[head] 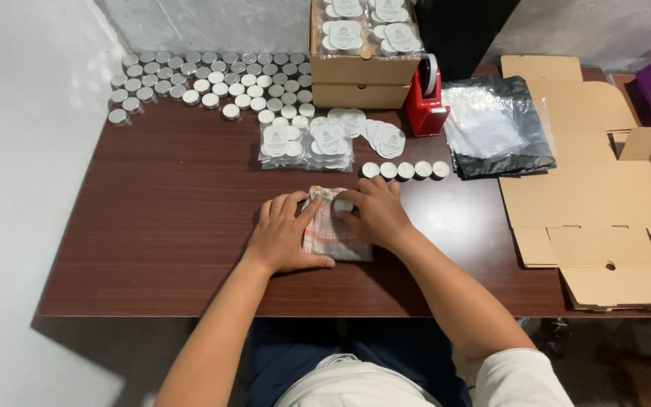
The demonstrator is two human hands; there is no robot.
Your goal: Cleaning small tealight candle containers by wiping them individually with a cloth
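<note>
Hands, left hand [284, 230] and right hand [371, 215], press flat, holding nothing, on folded cloth [333, 235] atop brown table [167, 218].

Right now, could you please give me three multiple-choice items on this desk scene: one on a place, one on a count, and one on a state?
1. Where does the red tape dispenser stand?
A. Right of the stacked cardboard boxes
B. On the flat cardboard sheet
C. At the table's near edge

2. How many small white candles stand in the row just beyond the right hand?
A. Two
B. Five
C. Nine

3. What is the left hand doing?
A. Lifting a box
B. Hanging off the table
C. Resting flat on the checked cloth

Answers: 1 A, the dispenser sits against the boxes' right side. 2 B, five white rounds line up there. 3 C, its palm and fingers lie on the cloth.
</note>
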